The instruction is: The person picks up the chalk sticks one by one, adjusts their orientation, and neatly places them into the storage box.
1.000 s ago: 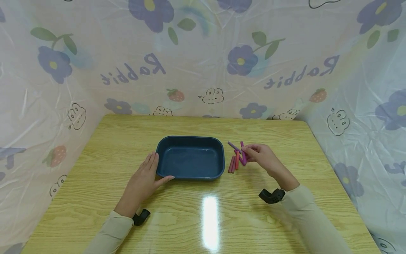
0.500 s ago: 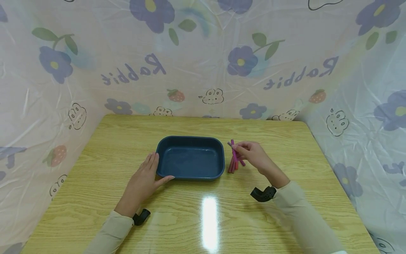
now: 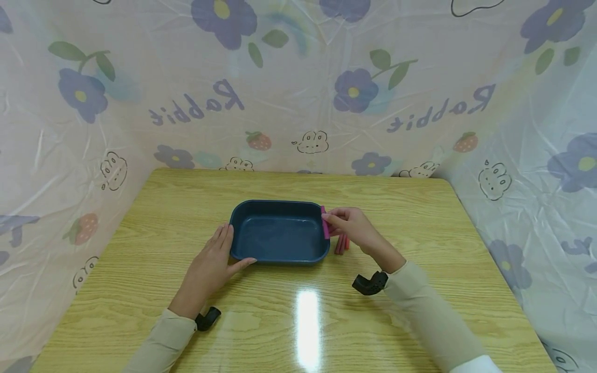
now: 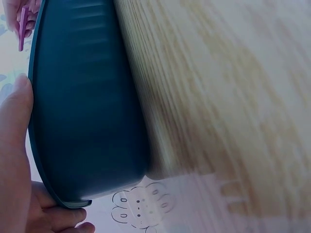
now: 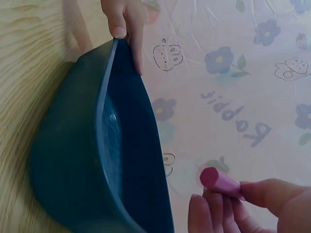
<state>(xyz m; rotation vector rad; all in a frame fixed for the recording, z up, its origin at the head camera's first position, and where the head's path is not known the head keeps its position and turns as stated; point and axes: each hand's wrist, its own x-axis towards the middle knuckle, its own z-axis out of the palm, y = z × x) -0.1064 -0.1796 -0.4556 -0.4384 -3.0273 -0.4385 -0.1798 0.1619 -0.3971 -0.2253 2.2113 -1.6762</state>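
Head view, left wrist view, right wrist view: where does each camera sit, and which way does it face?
Head: worn on the head, facing forward and down at the dark blue tray and table; left grip, right grip and sleeves show.
Left wrist: worn there, facing the tray's outer wall; part of the left grip shows at left, the right grip at upper left.
Right wrist: worn there, facing across the tray toward the left grip; the right grip pinches the magenta stick at lower right.
Wrist views share tray, magenta stick and both grips.
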